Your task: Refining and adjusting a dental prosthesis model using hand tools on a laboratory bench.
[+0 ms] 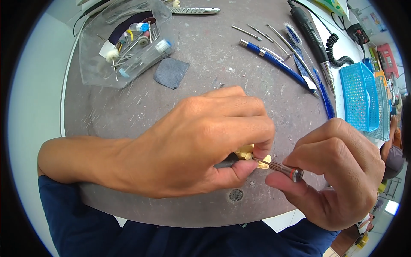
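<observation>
My left hand is closed over a pale yellow plaster dental model, its thumb and index finger near the tip of the tool. Most of the model is hidden under the fingers, and a dark grey piece shows beside the thumb. A second bit of yellow plaster shows just right of the fingertips; whether it joins the model I cannot tell. Between thumb and fingers, my right hand grips a small screwdriver with a ribbed metal handle and red ring. Its thin shaft points left and meets the left fingertips.
A clear plastic box of burs and small bottles stands far left, with a grey sandpaper square beside it. Far right lie a blue pen-like tool, several metal instruments, a brush and a black handpiece. Blue baskets stand beyond.
</observation>
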A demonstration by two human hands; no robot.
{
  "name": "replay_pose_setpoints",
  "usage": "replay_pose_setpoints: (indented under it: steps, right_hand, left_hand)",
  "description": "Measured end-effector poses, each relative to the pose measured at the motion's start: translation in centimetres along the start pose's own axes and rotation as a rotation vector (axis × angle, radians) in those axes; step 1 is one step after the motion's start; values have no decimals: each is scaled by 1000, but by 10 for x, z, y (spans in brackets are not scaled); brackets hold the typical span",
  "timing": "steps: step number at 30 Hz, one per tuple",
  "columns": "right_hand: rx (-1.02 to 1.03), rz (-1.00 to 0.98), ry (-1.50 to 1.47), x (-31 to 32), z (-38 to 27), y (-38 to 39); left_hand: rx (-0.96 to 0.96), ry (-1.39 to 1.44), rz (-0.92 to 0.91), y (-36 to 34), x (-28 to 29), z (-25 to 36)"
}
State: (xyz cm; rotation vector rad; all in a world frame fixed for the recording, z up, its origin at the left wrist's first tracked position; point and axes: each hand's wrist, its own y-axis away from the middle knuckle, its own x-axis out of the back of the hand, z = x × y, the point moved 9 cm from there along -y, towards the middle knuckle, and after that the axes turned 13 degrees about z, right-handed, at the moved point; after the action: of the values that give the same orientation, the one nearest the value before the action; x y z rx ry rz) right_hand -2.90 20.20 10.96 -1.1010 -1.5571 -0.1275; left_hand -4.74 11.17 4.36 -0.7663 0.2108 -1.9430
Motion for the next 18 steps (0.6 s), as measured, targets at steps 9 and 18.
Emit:
replay_pose_setpoints:
  steps: [9,18]
  right_hand:
    - [-3,8,89,3,-7,2]
    - [20,0,73,1,-3,3]
  left_hand:
    - [0,39,25,3,1,-1]
    - [-7,48,39,3,2,-2]
